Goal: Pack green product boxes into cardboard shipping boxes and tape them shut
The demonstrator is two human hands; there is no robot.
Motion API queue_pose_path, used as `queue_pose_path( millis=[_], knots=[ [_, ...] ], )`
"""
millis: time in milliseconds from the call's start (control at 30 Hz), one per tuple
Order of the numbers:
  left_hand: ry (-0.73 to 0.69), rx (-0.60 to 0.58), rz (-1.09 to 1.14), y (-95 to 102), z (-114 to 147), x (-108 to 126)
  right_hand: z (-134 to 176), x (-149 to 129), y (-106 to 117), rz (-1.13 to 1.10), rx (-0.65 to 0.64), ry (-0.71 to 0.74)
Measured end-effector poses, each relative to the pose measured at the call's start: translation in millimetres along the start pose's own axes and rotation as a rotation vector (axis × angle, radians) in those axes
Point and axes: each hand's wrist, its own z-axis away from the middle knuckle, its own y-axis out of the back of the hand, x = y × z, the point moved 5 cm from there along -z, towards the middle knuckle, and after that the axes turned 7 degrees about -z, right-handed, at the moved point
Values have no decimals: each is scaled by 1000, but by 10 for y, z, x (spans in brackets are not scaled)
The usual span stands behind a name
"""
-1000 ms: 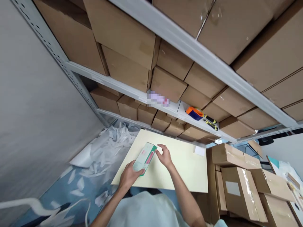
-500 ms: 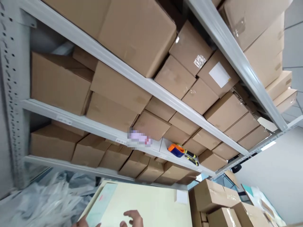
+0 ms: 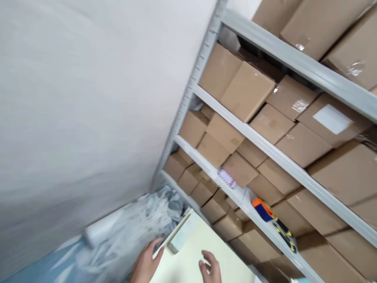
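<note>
My left hand [image 3: 147, 260] is at the near left edge of a pale cream tabletop [image 3: 226, 261], thumb and fingers apart, with nothing visible in it. Over the middle of that surface hovers my right hand [image 3: 211, 268]. Its fingers are loosely bent, the thumb stands away from them, and I see nothing between them. A flat light-blue slab or stack of sheets [image 3: 184, 234] lies along the tabletop's left edge, just beyond my left hand. Both wrists run off the bottom of the picture.
Grey metal shelving [image 3: 259, 141] packed with cardboard boxes [image 3: 249, 92] rises behind and to the right. An orange-and-blue tape dispenser [image 3: 263, 209] and black-and-yellow cutters [image 3: 284, 236] lie on one shelf. Crumpled plastic wrapping [image 3: 129, 236] fills the floor at left, below a white wall [image 3: 88, 98].
The view has swung left and tilted, bringing in the wall. More of my left hand shows, with its fingers apart beside the tabletop edge. My right hand stays loosely bent over the tabletop.
</note>
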Motion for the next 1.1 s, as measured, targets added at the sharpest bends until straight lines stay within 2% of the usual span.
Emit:
queue_pose_path(
  millis=[67, 167, 333, 467, 567, 767, 867, 967, 1100],
  knots=[
    [5, 117, 46, 335, 289, 164, -30, -60, -64, -1, -159, -22],
    [-35, 274, 79, 762, 849, 327, -1, -236, -257, -6, -410, 22],
    [62, 519, 21, 1317, 1987, 128, 305, -399, -707, -40, -753, 33],
    [131, 694, 15, 1661, 2883, -2, 713, -457, -1024, -76, -930, 35],
    [157, 835, 44, 1889, 3427, -55, 1079, -474, -1224, -78, -1043, 32],
    [203, 1112, 147, 2299, 4254, -296, 1886, -528, -1545, -58, -1266, 96],
    [222, 1215, 204, 2526, 4667, -485, 2394, -616, -1758, -22, -1374, 131],
    [248, 1304, 266, 2825, 5206, -733, 3075, -729, -2030, 1, -1475, 148],
    [293, 1432, 370, 3310, 6050, -1183, 4207, -836, -2412, 19, -1612, 218]
  ],
)
